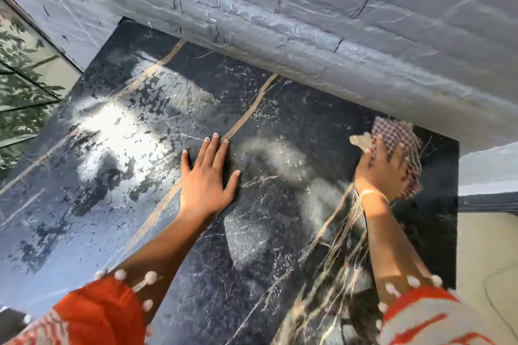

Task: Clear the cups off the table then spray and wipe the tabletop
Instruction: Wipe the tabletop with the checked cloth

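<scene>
Five straight fingers (217, 145) of the left hand (208, 176) lie spread and flat on the dark marble bench (252, 246), released and holding nothing, the fingertips reaching a tan seam in the stone and the thumb angled out toward the right. Behind them the palm presses down, the wrist is bent back, and the bare forearm runs toward the lower left into an orange and white sleeve (98, 314) trimmed with small white pom-poms. The right hand (384, 168) is blurred; its fingers are splayed over a red-and-white checked cloth (398, 137) and press it onto the bench, though the blur leaves it unclear whether they also curl into the fabric. The cloth sits at the far right corner of the bench, just beside the grey stone-textured wall (308, 8), with a pale corner of it sticking out to the left of the hand. A light bangle (372, 194) rings the right wrist, and that forearm stretches nearly straight back to a matching sleeve at the lower right. The bench surface is patchy — bright wet-looking film with dark gaps across the left half, hazier smears between the two hands. Beyond the left edge of the bench, glass panes (25, 75) show green leaves.
</scene>
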The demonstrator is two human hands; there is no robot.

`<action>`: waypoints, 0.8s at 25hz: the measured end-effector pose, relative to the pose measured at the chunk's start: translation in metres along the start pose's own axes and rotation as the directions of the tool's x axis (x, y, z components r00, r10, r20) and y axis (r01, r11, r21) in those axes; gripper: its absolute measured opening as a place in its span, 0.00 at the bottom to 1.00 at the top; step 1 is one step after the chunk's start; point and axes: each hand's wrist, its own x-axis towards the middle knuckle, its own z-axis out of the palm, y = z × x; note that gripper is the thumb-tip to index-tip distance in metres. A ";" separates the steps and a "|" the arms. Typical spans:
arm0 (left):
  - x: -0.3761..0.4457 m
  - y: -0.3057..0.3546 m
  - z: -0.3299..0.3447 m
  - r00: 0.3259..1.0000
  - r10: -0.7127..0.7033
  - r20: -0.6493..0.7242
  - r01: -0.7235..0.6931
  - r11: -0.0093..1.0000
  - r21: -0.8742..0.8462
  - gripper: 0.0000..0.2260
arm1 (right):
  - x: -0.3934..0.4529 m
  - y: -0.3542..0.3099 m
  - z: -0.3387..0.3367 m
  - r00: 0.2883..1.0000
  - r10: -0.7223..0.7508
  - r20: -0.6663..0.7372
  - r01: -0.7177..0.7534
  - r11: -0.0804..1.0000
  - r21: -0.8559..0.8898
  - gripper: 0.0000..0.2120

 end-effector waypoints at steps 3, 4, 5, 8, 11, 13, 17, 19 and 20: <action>-0.001 0.000 0.000 1.000 0.008 0.005 -0.008 1.000 0.026 0.31 | -0.055 0.035 0.008 0.977 0.210 -0.027 -0.209 0.977 0.033 0.23; 0.000 0.001 0.000 1.000 0.013 0.013 -0.014 0.999 0.040 0.31 | -0.072 0.029 0.008 0.965 0.248 -0.085 -0.243 0.968 0.064 0.23; 0.001 0.001 0.000 1.000 0.017 0.025 -0.019 0.999 0.048 0.30 | -0.086 0.016 0.007 0.957 0.266 -0.114 -0.258 0.963 0.078 0.22; -0.019 0.000 0.000 0.999 0.041 0.022 -0.041 0.999 0.003 0.26 | -0.139 -0.033 0.003 0.983 0.182 -0.026 -0.176 0.973 0.147 0.25; -0.073 -0.011 0.001 0.995 0.098 -0.014 -0.098 0.995 -0.019 0.25 | -0.204 -0.062 0.013 0.964 -0.266 0.014 0.265 0.963 0.052 0.23; -0.117 -0.028 -0.001 0.994 0.110 0.007 -0.109 0.991 -0.078 0.25 | -0.249 -0.064 0.018 0.899 -0.426 0.104 0.425 0.905 0.033 0.24; -0.197 -0.062 -0.005 0.989 0.118 0.087 -0.105 0.984 -0.146 0.27 | -0.344 -0.041 0.016 0.836 -0.545 0.062 0.538 0.837 0.099 0.21; -0.227 -0.071 -0.004 0.985 0.128 0.119 -0.105 0.978 -0.182 0.26 | -0.386 -0.024 0.018 0.812 -0.582 0.045 0.573 0.810 0.124 0.20; -0.242 -0.075 -0.005 0.982 0.130 0.140 -0.101 0.976 -0.195 0.26 | -0.408 -0.016 0.017 0.808 -0.588 0.035 0.579 0.804 0.136 0.20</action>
